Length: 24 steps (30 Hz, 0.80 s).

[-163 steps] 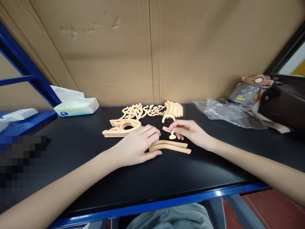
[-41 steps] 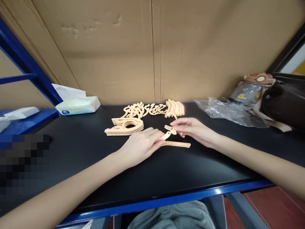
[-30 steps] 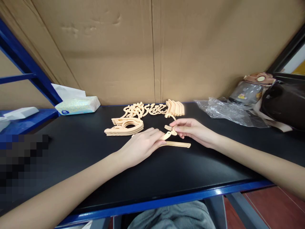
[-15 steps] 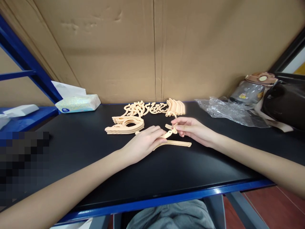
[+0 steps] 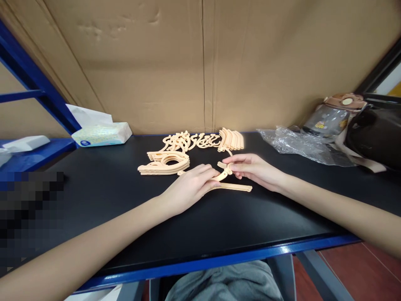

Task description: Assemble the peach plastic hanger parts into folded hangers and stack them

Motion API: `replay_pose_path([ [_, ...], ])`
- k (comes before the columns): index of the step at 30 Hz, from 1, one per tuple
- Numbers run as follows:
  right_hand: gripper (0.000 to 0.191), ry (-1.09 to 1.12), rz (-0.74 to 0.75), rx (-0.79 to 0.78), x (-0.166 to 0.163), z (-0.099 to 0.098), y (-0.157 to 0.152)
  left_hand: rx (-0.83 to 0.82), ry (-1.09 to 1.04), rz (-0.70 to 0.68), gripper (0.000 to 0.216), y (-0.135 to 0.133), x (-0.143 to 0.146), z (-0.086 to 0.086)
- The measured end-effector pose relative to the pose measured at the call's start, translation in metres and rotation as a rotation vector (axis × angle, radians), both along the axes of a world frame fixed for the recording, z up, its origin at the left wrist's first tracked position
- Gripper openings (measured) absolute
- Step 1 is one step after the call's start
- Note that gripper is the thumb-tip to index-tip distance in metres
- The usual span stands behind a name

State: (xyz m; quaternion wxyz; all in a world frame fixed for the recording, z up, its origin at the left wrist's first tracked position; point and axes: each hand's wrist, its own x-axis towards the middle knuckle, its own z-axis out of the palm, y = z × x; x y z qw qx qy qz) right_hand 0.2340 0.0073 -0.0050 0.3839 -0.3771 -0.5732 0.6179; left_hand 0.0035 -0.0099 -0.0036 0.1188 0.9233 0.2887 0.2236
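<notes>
Head view: left hand (image 5: 194,183) is clasping a pale bar (image 5: 221,175) just left of the hook (image 5: 229,171), pointing lengthwise at it, right hand (image 5: 252,169) pinching that hook.

A tissue pack (image 5: 102,134), its white sheet poking up, is sitting before a brown cardboard wall (image 5: 140,62) at left, while crumpled clear plastic (image 5: 300,144) is lying at right near a brown-lidded bottle (image 5: 327,120) and dark bag (image 5: 380,138).

Behind and left of the left hand (image 5: 197,179), a stack of hanger pieces (image 5: 157,169) lies on the table (image 5: 188,238), with hooks (image 5: 178,141) farther behind. Before the right hand (image 5: 249,169) lies a bar (image 5: 235,187); behind and right of that hand, a plastic bag (image 5: 303,145).
</notes>
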Motion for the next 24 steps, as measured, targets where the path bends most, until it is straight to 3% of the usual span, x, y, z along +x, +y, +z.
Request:
replay_pose_path([
  [24,0.019,-0.02,0.032,0.023,0.0007,0.0015,-0.0018,0.116,0.014,0.076,0.019,0.003,-0.0017,-0.0016],
])
